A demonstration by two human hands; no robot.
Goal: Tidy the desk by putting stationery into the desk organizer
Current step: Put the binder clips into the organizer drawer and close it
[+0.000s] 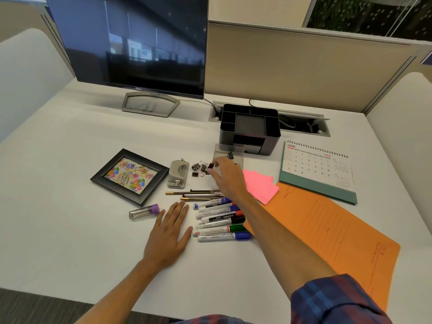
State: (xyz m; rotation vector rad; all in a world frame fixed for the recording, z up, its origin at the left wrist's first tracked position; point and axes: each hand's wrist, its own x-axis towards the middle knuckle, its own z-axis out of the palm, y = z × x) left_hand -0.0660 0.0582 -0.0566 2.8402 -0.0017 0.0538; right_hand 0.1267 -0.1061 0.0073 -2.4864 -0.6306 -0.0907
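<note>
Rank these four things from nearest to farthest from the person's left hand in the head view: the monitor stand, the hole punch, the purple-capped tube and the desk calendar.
From the left hand, flat on the desk:
1. Purple-capped tube, just to its left.
2. Hole punch, beyond the fingertips.
3. Monitor stand, far back.
4. Desk calendar, far right.

1. My left hand [168, 237] lay flat, palm down, fingers straight and slightly spread.
2. My right hand [228, 175] reached forward, arm outstretched, fingertips seemingly pinching something small and dark.
</note>
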